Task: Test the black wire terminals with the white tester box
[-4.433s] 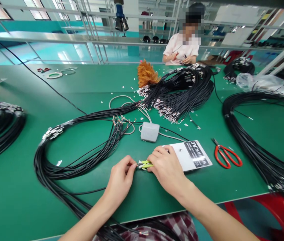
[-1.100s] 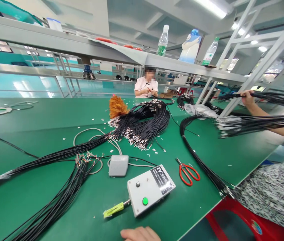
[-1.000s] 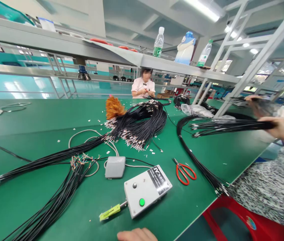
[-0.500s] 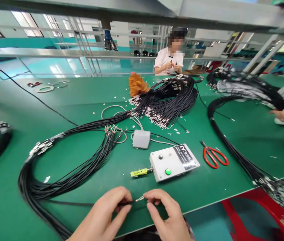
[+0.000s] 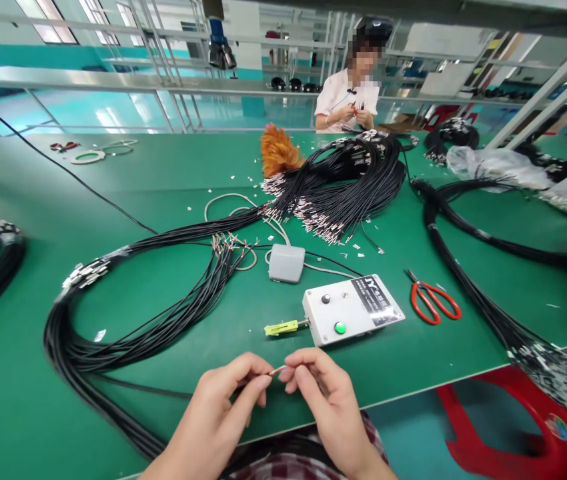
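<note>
Fingers of your left hand (image 5: 223,407) pinch a thin black wire (image 5: 153,390) near its tip, so that grip is closed on the wire. Your right hand (image 5: 326,403) meets it from the other side, thumb and forefinger nipped together on the wire's bare end (image 5: 277,370), which shows a hint of orange and pale strands between the two hands. Both hands hover low over the near edge of the green counter (image 5: 23,373). The wire runs left from your fingers across the counter toward the big loop of black cables (image 5: 128,333).

Just beyond your hands sits a white box (image 5: 351,317) with a green button (image 5: 339,327), a black knob and a dark label; a yellow-green clip (image 5: 281,327) sticks out of its left side. A grey pedal (image 5: 286,263) lies behind it, with a pale cord looping away. Red scissors (image 5: 433,303) lie right of the box. Farther back is a heap of black cables with metal ends (image 5: 343,193) and an orange duster (image 5: 278,150). A person in a pale shirt (image 5: 346,100) sits at the far side.
</note>
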Demonstrator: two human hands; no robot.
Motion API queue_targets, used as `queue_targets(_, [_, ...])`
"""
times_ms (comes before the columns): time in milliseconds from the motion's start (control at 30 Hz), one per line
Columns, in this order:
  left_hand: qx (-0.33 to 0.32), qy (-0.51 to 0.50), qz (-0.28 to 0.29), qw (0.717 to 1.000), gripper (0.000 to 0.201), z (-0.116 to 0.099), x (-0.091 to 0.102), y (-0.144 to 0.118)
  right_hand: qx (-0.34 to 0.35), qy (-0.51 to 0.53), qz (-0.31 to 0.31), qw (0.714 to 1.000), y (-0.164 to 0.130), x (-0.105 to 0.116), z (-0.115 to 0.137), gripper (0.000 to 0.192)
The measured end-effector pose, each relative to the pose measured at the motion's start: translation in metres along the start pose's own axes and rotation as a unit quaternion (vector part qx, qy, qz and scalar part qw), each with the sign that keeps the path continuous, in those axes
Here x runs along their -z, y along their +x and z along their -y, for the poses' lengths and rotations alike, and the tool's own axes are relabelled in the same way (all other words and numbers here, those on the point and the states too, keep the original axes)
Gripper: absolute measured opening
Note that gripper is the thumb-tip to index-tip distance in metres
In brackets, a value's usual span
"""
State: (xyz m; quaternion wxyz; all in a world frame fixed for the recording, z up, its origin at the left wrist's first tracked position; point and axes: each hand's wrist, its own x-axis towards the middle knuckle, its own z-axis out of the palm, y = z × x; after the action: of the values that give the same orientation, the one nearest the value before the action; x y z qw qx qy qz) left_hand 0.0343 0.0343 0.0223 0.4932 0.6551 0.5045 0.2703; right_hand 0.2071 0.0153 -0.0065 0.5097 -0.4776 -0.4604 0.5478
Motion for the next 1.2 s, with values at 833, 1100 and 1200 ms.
queue_targets(833, [0.037, -0.142, 0.005, 0.989, 0.047, 0.017, -0.003, -0.001, -0.118, 0.137, 0.003, 0.984, 0.015, -0.029, -0.007, 0.043])
queue_targets(1100, [0.060, -0.148, -0.019, 0.987, 0.044, 0.017, -0.005, -0.001, -0.076, 0.027, -0.001, 0.997, 0.011, -0.027, -0.009, 0.037])
queue_targets(1200, [0.044, -0.123, -0.033, 0.991, 0.037, 0.016, -0.005, -0.001, -0.038, -0.060, -0.004, 0.997, 0.011, -0.022, -0.005, 0.029])
